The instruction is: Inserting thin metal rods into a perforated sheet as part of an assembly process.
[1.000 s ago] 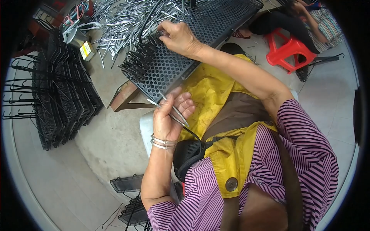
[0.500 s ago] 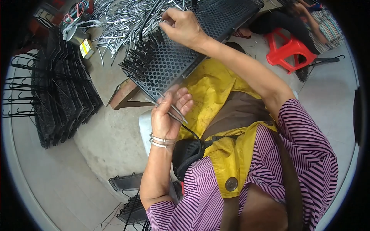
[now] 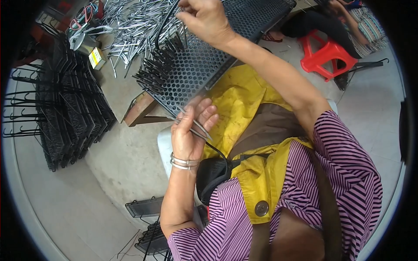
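Observation:
My left hand (image 3: pixel 188 135) is held palm up in front of my lap, just off the near corner of a black perforated metal rack (image 3: pixel 191 71). Between its thumb and fingers lie a few thin grey metal rods (image 3: pixel 199 127). Over the rack's far left side, by the heap of loose silvery rods (image 3: pixel 135 30), my right hand (image 3: pixel 210 21) has its fingers curled together. Whatever they pinch, if anything, is too small or hidden to make out. Beneath and left of it, short black pieces (image 3: pixel 159 71) stand bunched in rows on the rack.
Stacked black mesh racks with hooks (image 3: pixel 72 100) stand on the left. A tin can (image 3: pixel 85 42) and a small yellow box (image 3: pixel 96 58) sit beside the rods. At the right is a red plastic stool (image 3: pixel 326 56) near another person (image 3: pixel 365 28). More black racks (image 3: pixel 150 206) lie below left.
My right hand has moved slightly farther away, up toward the top edge over the rod heap. My left hand stays nearly still with the rods in it.

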The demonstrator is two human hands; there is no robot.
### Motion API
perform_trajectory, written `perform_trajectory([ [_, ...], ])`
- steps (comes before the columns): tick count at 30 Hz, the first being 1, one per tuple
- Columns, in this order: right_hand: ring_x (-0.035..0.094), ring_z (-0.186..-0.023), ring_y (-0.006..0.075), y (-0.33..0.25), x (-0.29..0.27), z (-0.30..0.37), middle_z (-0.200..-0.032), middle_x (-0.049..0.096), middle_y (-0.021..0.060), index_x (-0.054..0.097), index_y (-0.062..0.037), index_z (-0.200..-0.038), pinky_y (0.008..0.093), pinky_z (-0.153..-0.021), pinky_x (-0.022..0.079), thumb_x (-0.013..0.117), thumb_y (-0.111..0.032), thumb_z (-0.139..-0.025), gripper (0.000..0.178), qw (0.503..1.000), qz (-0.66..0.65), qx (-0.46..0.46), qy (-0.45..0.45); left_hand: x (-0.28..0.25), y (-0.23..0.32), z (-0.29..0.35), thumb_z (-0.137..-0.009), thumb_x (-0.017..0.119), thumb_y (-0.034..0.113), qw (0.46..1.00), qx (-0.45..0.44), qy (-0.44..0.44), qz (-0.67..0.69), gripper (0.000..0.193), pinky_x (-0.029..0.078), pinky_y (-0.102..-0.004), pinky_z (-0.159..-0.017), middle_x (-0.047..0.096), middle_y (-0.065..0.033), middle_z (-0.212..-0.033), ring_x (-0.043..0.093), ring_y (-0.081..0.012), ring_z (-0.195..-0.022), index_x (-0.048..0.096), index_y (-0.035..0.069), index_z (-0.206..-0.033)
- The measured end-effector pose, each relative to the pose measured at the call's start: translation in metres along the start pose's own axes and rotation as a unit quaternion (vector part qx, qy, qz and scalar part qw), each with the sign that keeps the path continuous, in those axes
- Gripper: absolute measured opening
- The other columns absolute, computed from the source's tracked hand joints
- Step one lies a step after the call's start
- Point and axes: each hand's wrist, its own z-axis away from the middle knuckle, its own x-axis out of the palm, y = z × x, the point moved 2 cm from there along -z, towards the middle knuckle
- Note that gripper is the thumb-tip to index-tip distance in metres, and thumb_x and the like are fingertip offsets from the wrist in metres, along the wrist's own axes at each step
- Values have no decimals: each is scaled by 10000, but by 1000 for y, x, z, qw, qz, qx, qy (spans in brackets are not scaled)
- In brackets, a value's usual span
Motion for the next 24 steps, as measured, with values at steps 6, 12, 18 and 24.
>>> perform_trajectory([
  [6,549,-508,66,-42,-16,37,-606,588,53,576,29,-827,170,-432,438,633,-61,-720,151,869,-271,272,-312,11,3,3,-864,457,204,999,29,-3,-25,323,472,-360,-759,535,-150,-1033,546,-245,-912,439,-10,-1105],
  [12,562,-533,72,-33,-10,54,-600,587,57,582,27,-775,185,-443,448,602,-90,-756,120,826,-313,354,-309,2,-3,4,-863,461,188,998,12,-45,-42,202,473,-302,-543,516,-78,-737,525,-186,-635,503,1,-929],
  [18,597,-563,192,8,6,47,-649,598,129,560,8,-763,277,-523,466,614,-59,-677,122,979,9,102,-177,-1,-3,0,-862,457,177,1000,-17,-4,6,209,477,-305,-581,533,-87,-771,535,-196,-672,508,0,-960],
  [24,576,-592,291,6,25,53,-612,560,134,509,-12,-703,352,-528,459,612,-63,-652,126,982,89,32,-162,-8,-2,-1,-861,457,176,999,-23,-6,21,221,481,-318,-602,542,-90,-787,543,-200,-688,507,0,-985],
])
